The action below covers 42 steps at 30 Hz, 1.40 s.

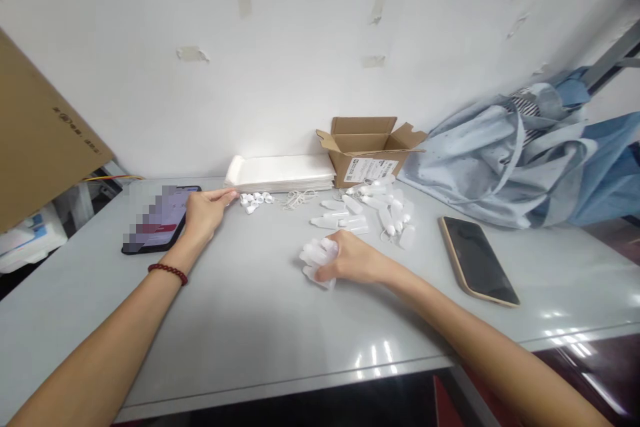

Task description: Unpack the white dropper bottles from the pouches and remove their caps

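My right hand (351, 257) is wrapped round a cluster of small translucent white plastic bottles (316, 253) on the table. Behind it lie more loose bottles (384, 205), several with narrow tips. My left hand (206, 213) has its thumb and forefinger pinched together at the near left corner of a stack of white flat sleeves (283, 172). What is between those fingertips, if anything, is too small to make out. Just right of them sits a small heap of white caps (256, 200). Thin white loops (299, 199) lie between the caps and the bottles.
An open cardboard box (367, 153) stands against the wall. A phone with a lit screen (163, 220) lies left; a dark-screened phone (479, 259) lies right. Light blue fabric bags (490, 153) cover the table's back right. A large cardboard sheet (45, 127) leans in at left.
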Motion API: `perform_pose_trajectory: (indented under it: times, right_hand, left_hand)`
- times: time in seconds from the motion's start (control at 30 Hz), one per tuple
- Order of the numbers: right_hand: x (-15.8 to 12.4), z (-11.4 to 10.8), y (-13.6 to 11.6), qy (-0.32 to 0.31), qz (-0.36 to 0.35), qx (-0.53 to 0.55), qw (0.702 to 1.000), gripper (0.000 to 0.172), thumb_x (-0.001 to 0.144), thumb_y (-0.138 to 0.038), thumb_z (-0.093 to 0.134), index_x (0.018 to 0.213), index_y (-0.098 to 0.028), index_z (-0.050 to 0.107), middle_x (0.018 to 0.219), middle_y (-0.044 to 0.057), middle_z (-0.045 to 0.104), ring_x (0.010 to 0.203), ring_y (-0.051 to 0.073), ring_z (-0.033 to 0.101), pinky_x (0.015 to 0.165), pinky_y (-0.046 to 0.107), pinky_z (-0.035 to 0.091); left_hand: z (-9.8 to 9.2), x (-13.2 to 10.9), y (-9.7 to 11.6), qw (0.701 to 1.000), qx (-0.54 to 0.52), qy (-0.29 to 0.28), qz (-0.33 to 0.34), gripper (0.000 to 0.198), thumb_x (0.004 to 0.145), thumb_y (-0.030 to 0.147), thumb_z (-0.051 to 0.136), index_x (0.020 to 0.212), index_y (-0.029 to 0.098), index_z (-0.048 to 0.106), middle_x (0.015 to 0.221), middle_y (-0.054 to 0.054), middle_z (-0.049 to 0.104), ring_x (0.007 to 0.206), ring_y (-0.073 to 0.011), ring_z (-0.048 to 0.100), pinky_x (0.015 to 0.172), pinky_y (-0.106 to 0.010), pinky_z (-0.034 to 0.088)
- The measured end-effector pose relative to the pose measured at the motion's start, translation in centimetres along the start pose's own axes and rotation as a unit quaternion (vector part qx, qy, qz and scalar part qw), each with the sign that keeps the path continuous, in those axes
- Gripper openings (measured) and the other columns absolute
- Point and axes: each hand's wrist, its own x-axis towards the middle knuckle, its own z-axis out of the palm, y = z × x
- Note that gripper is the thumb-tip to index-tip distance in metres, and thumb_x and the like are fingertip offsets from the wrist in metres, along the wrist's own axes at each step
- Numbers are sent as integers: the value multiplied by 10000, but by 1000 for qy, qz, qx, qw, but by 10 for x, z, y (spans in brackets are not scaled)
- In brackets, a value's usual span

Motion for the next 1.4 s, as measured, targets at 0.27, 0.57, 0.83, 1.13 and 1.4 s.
perform_pose_trajectory:
  times: [0.27,0.57,0.83,1.13,1.4]
  right_hand:
    - [0,0,0,2,2,-7,1000,236,570,-244,688,540,-168,466,541,-57,438,514,73,393,469,225,267]
    - [-3,0,-1,2,-5,-12,1000,231,561,-229,686,550,-170,464,553,-54,446,527,78,410,476,221,288]
    - [-1,-7,0,39,-1,-3,999,167,567,-237,685,613,-162,543,581,-41,497,538,91,427,488,227,290]
    - [2,-36,1,235,-46,-19,971,197,605,-303,661,721,-165,581,660,-19,555,620,134,494,557,245,347]
    - [13,-68,23,448,-99,-125,880,211,651,-354,622,728,-196,506,676,-18,531,647,145,445,595,263,327]
  left_hand:
    - [4,-9,6,1000,-3,8,1,220,679,365,702,805,190,748,947,-51,744,952,-249,648,852,-332,492]
    - [3,-1,-6,995,85,-20,39,342,692,398,674,936,176,762,977,-92,744,972,-258,654,895,-331,465]
    - [-2,5,-12,990,136,-3,46,321,688,347,631,935,175,744,901,-79,747,830,-224,673,801,-306,501]
    - [-5,-16,22,981,183,45,49,173,722,302,542,730,188,671,737,-37,704,755,-221,650,767,-308,472]
    - [23,-63,52,975,146,-93,142,196,743,255,501,821,182,665,720,-15,674,669,-168,604,687,-265,458]
